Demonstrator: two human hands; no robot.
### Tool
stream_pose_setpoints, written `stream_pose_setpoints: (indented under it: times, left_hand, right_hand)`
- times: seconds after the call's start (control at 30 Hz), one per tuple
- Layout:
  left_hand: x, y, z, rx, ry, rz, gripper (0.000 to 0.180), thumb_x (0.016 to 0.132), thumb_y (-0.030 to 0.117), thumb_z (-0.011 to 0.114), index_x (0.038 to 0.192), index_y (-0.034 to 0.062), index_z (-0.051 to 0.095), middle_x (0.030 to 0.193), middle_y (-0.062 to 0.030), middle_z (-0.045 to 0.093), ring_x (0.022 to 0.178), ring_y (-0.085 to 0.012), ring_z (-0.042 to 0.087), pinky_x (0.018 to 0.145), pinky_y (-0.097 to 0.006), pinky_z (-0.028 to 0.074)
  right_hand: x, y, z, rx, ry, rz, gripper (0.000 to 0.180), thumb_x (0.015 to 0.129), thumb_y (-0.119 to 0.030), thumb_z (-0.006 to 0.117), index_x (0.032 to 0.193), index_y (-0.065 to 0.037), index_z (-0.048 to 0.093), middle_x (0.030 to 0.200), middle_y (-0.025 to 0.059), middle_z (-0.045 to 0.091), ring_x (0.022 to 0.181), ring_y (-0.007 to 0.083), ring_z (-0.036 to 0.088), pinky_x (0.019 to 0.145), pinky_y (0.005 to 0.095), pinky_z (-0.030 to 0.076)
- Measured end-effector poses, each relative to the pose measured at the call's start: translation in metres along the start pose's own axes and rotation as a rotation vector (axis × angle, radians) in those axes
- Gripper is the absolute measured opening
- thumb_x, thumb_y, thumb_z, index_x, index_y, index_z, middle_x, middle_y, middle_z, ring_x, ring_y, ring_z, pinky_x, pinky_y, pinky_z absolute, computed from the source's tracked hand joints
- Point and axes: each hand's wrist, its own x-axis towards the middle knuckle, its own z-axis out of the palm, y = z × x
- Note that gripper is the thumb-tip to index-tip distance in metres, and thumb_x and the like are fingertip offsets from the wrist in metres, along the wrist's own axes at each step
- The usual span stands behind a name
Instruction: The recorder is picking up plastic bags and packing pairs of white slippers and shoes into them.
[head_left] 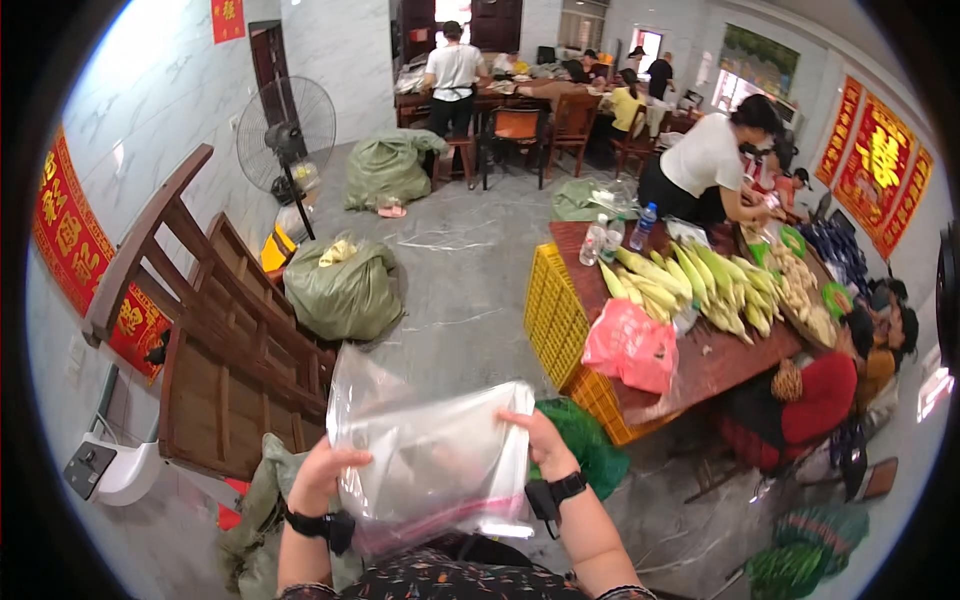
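I hold a clear plastic bag [430,455] with a pink strip along its lower edge, spread out in front of me with both hands. My left hand [322,473] grips its left edge and my right hand [540,440] grips its right edge. Both wrists carry black bands. The bag looks flat; what is inside I cannot make out.
A brown table [710,360] to the right bears husked corn cobs [690,285], a pink bag [630,345] and bottles [600,240]. A yellow crate [555,315] stands against it. Green sacks [345,290], stacked wooden benches [225,340], a fan [285,130] and several people are around.
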Motion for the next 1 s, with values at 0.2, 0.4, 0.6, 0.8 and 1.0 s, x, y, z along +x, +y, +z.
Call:
stream_pose_setpoints:
  times: [0.2, 0.4, 0.6, 0.8, 1.0]
  left_hand:
    - [0.208, 0.106, 0.026, 0.032, 0.006, -0.102, 0.028, 0.079, 0.009, 0.063, 0.104, -0.0034, 0.064, 0.092, -0.0071, 0.069, 0.081, -0.0135, 0.066, 0.071, -0.027, 0.054]
    - [0.385, 0.176, 0.058, -0.123, 0.089, -0.111, 0.022, 0.081, 0.004, 0.061, 0.101, -0.0038, 0.066, 0.091, -0.0109, 0.070, 0.078, -0.0186, 0.068, 0.071, -0.031, 0.055]
    - [0.506, 0.226, 0.073, -0.100, -0.039, 0.267, 0.034, 0.094, 0.023, 0.052, 0.107, -0.0069, 0.060, 0.109, -0.0196, 0.064, 0.103, -0.0244, 0.062, 0.090, -0.037, 0.051]
    - [0.679, 0.260, 0.006, -0.340, 0.090, 0.084, 0.037, 0.099, 0.020, 0.047, 0.127, -0.0036, 0.053, 0.116, -0.0122, 0.063, 0.100, -0.0191, 0.064, 0.086, -0.031, 0.052]
    - [0.888, 0.320, -0.001, -0.519, -0.040, -0.240, 0.033, 0.099, 0.020, 0.046, 0.122, -0.0019, 0.055, 0.110, -0.0112, 0.066, 0.088, -0.0209, 0.068, 0.071, -0.031, 0.058]
  right_hand:
    - [0.138, -0.166, -0.033, -0.058, -0.019, 0.131, 0.014, 0.090, -0.018, 0.062, 0.092, -0.005, 0.065, 0.076, 0.0019, 0.065, 0.062, 0.0117, 0.063, 0.057, 0.0250, 0.052]
    - [0.329, -0.272, -0.070, 0.200, -0.346, 0.153, 0.022, 0.091, -0.009, 0.059, 0.105, 0.006, 0.062, 0.093, 0.0120, 0.069, 0.077, 0.0191, 0.070, 0.068, 0.0317, 0.058]
    - [0.472, -0.363, -0.072, 0.039, -0.425, 0.069, 0.033, 0.081, -0.003, 0.067, 0.113, 0.002, 0.061, 0.100, 0.0102, 0.068, 0.091, 0.0185, 0.067, 0.079, 0.0322, 0.056]
    - [0.612, -0.433, -0.068, -0.059, -0.162, 0.122, 0.028, 0.081, -0.005, 0.069, 0.108, 0.001, 0.063, 0.094, 0.0070, 0.068, 0.078, 0.0154, 0.067, 0.068, 0.0286, 0.055]
    - [0.753, -0.477, -0.091, -0.092, 0.016, -0.038, 0.014, 0.082, -0.009, 0.062, 0.088, 0.002, 0.066, 0.077, 0.0059, 0.064, 0.066, 0.0139, 0.061, 0.055, 0.0280, 0.048]
